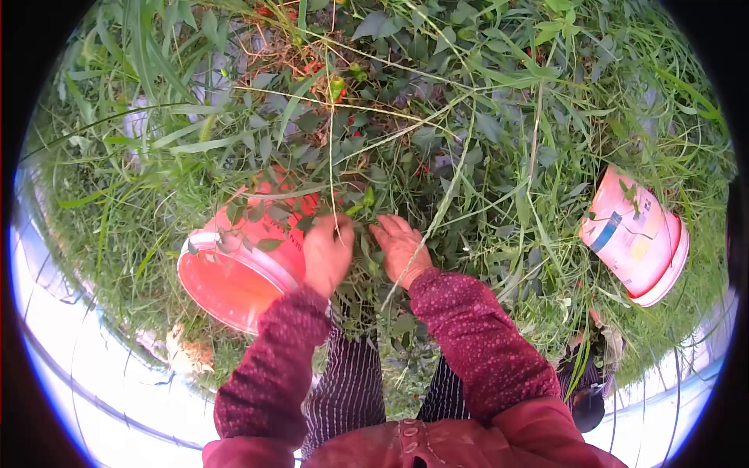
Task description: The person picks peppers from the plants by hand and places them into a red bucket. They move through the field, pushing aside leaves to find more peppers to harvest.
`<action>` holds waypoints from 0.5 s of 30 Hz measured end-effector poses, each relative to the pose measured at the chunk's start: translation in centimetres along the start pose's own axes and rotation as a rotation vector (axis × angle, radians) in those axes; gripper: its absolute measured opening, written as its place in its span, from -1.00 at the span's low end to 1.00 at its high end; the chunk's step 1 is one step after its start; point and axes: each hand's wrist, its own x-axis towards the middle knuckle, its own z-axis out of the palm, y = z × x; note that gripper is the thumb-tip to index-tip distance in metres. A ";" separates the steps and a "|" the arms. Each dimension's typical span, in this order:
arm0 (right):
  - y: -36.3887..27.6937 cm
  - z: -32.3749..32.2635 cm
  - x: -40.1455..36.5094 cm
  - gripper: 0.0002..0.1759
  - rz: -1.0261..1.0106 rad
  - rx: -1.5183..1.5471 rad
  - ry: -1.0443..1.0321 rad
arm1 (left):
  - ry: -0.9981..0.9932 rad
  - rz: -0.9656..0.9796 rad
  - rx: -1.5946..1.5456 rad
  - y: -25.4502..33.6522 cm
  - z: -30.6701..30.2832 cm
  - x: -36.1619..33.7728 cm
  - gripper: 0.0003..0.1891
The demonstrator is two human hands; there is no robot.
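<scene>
Among the green plants at the centre, my left hand (328, 253) is closed, its fingers curled in the leaves just right of the red bucket (269, 226); what it may hold is hidden. My right hand (400, 248) lies beside it, its fingers apart and touching the foliage, with nothing visible in them. The bucket is tilted with its open mouth toward the lower left. Green peppers (363, 204) hang between and just above my hands. Farther up, a green and red pepper (336, 88) shows among the leaves.
A pink-white bucket (636, 238) leans in the grass at the right. Long dry stems (334, 148) cross in front of my hands. Another person (587, 382) is partly visible at the lower right. Dense grass and weeds surround the plants.
</scene>
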 end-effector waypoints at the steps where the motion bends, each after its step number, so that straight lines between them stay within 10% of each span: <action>1: -0.2 0.4 -0.2 -0.48 -0.009 0.024 0.023 | 0.074 0.130 0.235 0.2 -0.4 1.2 -0.73; 4: -1.1 0.7 -0.3 -0.49 -0.023 0.034 0.044 | 0.084 0.528 0.598 0.0 0.3 4.2 -0.70; 8: -0.8 1.0 -1.0 -0.46 -0.018 -0.002 0.051 | -0.264 0.336 0.530 -0.3 2.6 5.9 -0.62; 15: -0.9 1.6 -1.6 -0.40 -0.040 0.042 0.091 | -0.156 0.309 0.424 -1.2 3.5 4.4 -0.53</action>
